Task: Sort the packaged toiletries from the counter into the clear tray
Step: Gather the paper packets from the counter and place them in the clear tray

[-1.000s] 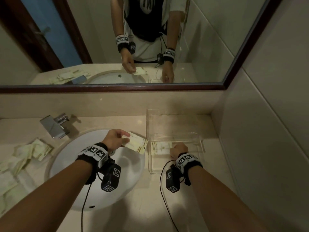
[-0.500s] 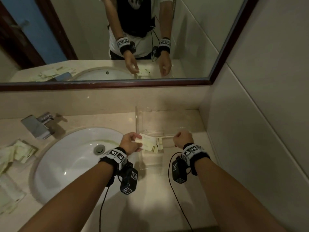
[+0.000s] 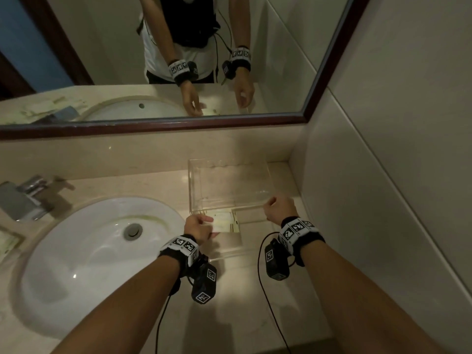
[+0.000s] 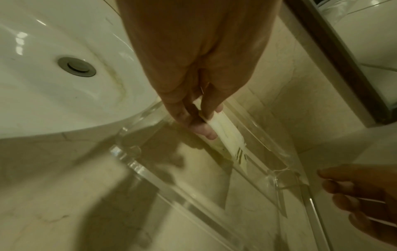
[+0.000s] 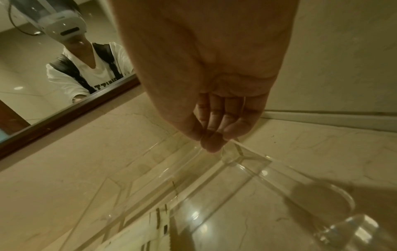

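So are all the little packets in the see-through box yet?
Not yet. One packet is going in now: the left hand pinches it inside the clear tray, while the right hand grips the tray's wall. The tray's back section looks empty. More packets wait on the counter left of the sink.

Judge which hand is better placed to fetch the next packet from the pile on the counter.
Left. The left hand works at the tray's sink-side edge, its grip on a packet, nearer the pile beyond the sink. The right hand pinches the tray's far wall.
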`<state>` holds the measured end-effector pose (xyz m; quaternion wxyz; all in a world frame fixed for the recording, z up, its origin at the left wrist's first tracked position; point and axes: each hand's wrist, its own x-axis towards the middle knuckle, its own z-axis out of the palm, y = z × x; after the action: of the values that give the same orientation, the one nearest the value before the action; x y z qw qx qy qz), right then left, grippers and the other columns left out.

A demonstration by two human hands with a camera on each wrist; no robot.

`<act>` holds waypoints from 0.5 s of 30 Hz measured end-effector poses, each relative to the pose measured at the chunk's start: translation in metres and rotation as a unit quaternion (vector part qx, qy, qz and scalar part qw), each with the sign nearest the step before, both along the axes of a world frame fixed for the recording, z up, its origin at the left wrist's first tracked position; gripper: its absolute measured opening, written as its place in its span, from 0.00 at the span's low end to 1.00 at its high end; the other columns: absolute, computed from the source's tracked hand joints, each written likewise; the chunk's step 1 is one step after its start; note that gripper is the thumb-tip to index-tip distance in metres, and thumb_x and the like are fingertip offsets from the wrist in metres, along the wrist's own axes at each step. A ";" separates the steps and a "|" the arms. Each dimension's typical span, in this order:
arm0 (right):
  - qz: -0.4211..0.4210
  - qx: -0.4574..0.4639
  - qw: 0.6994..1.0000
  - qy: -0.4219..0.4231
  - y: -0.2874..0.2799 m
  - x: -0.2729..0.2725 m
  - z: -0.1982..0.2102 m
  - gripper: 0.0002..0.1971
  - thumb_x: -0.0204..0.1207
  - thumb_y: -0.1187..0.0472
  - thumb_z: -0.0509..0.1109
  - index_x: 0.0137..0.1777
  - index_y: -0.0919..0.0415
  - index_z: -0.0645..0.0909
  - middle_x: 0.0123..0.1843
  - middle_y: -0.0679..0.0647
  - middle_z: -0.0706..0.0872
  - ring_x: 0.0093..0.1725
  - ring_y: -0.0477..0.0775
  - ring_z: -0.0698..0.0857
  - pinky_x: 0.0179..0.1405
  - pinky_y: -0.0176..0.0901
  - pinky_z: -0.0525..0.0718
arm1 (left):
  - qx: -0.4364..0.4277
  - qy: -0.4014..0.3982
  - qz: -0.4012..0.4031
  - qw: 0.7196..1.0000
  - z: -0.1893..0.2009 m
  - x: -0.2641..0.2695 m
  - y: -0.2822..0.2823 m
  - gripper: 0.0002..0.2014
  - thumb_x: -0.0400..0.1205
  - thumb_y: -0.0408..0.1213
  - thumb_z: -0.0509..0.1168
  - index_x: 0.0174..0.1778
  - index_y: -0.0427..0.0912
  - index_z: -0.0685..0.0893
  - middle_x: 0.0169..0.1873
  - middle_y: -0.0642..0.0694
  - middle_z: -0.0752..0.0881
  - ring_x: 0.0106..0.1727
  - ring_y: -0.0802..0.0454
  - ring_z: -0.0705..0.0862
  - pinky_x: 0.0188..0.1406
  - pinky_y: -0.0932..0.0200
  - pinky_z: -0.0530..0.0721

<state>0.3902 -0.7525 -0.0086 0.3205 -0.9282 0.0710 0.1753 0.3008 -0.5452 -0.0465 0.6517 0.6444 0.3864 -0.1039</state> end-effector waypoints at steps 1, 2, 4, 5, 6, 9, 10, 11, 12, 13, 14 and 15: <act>0.000 0.001 1.000 0.000 -0.001 0.000 -0.001 0.11 0.77 0.58 0.62 0.42 0.61 0.83 0.44 0.63 0.89 0.43 0.64 0.90 0.49 0.57 0.90 | 0.004 0.002 -0.002 1.000 -0.001 0.001 0.001 0.12 0.75 0.13 0.59 0.43 0.33 0.78 0.43 0.27 0.84 0.36 0.35 0.86 0.29 0.51 0.89; 0.000 0.000 1.000 -0.001 -0.002 0.001 -0.002 0.10 0.77 0.58 0.62 0.41 0.61 0.83 0.44 0.62 0.89 0.43 0.64 0.90 0.49 0.57 0.90 | 0.009 0.004 -0.006 1.000 -0.002 0.002 0.001 0.12 0.76 0.13 0.58 0.46 0.33 0.77 0.41 0.27 0.85 0.31 0.37 0.85 0.25 0.54 0.87; -0.001 -0.005 1.000 0.002 -0.002 0.003 -0.003 0.10 0.77 0.58 0.63 0.43 0.61 0.84 0.45 0.62 0.89 0.43 0.63 0.90 0.49 0.56 0.90 | 0.015 0.001 -0.006 1.000 -0.001 0.004 0.001 0.14 0.77 0.13 0.54 0.45 0.36 0.76 0.45 0.23 0.84 0.28 0.39 0.84 0.17 0.60 0.81; 0.000 -0.005 1.000 0.004 -0.002 0.003 -0.003 0.10 0.77 0.58 0.63 0.43 0.61 0.84 0.45 0.62 0.89 0.43 0.63 0.90 0.48 0.55 0.90 | 0.020 -0.002 -0.001 1.000 -0.001 0.004 0.000 0.15 0.77 0.13 0.53 0.43 0.37 0.75 0.50 0.22 0.83 0.29 0.38 0.85 0.15 0.61 0.81; 0.001 -0.003 1.000 0.006 -0.001 0.004 -0.003 0.10 0.77 0.58 0.63 0.43 0.61 0.84 0.44 0.62 0.89 0.43 0.63 0.90 0.48 0.55 0.90 | 0.026 -0.004 0.005 1.000 -0.002 0.004 -0.001 0.16 0.78 0.13 0.52 0.41 0.38 0.75 0.54 0.22 0.81 0.29 0.37 0.86 0.14 0.62 0.81; 0.004 0.004 1.000 0.012 0.002 0.007 -0.003 0.10 0.76 0.59 0.63 0.42 0.62 0.84 0.43 0.62 0.89 0.42 0.63 0.90 0.47 0.55 0.91 | 0.047 -0.018 0.017 0.999 -0.004 0.001 -0.002 0.16 0.78 0.13 0.51 0.42 0.38 0.76 0.59 0.23 0.79 0.27 0.44 0.88 0.18 0.62 0.84; 0.006 0.005 1.000 0.014 0.003 0.009 -0.003 0.10 0.77 0.59 0.62 0.43 0.63 0.84 0.43 0.62 0.90 0.42 0.63 0.90 0.47 0.55 0.91 | 0.060 -0.020 0.017 0.998 -0.004 0.000 -0.002 0.15 0.79 0.14 0.52 0.43 0.37 0.77 0.60 0.25 0.79 0.26 0.46 0.88 0.19 0.62 0.85; 0.009 0.005 1.000 0.016 0.005 0.010 -0.002 0.10 0.77 0.59 0.62 0.43 0.63 0.84 0.43 0.62 0.90 0.42 0.64 0.90 0.47 0.56 0.91 | 0.075 -0.024 0.016 0.997 -0.002 -0.001 -0.002 0.13 0.79 0.15 0.54 0.45 0.36 0.77 0.59 0.27 0.80 0.24 0.48 0.88 0.20 0.63 0.85; 0.011 0.005 1.000 0.016 0.006 0.011 -0.002 0.11 0.77 0.59 0.63 0.44 0.63 0.84 0.43 0.62 0.90 0.43 0.64 0.90 0.47 0.56 0.91 | 0.090 -0.028 0.013 0.995 0.001 -0.001 -0.002 0.11 0.79 0.16 0.55 0.45 0.35 0.77 0.56 0.30 0.81 0.21 0.51 0.87 0.19 0.65 0.84; 0.011 0.006 1.000 0.014 0.008 0.012 -0.001 0.11 0.78 0.58 0.62 0.45 0.63 0.84 0.43 0.62 0.90 0.44 0.64 0.90 0.48 0.56 0.91 | 0.108 -0.034 0.010 0.993 0.005 -0.001 -0.002 0.10 0.79 0.17 0.57 0.44 0.35 0.77 0.51 0.33 0.81 0.17 0.56 0.85 0.16 0.67 0.82; 0.011 0.007 1.000 0.012 0.009 0.013 -0.001 0.12 0.78 0.58 0.62 0.45 0.63 0.84 0.43 0.62 0.90 0.44 0.64 0.90 0.48 0.56 0.90 | 0.131 -0.040 0.007 0.991 0.009 -0.001 0.000 0.09 0.78 0.17 0.59 0.42 0.35 0.77 0.44 0.35 0.81 0.15 0.58 0.83 0.14 0.69 0.79; 0.011 0.007 1.000 0.011 0.011 0.014 0.000 0.12 0.79 0.57 0.61 0.45 0.62 0.84 0.44 0.62 0.90 0.45 0.64 0.90 0.49 0.56 0.90 | 0.153 -0.041 0.002 0.987 0.012 0.000 0.001 0.08 0.77 0.18 0.61 0.41 0.35 0.78 0.38 0.37 0.80 0.15 0.59 0.82 0.12 0.71 0.76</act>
<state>0.4038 -0.7419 -0.0085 0.3237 -0.9247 0.0631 0.1900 0.3011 -0.5438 -0.0347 0.5613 0.7392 0.3718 -0.0156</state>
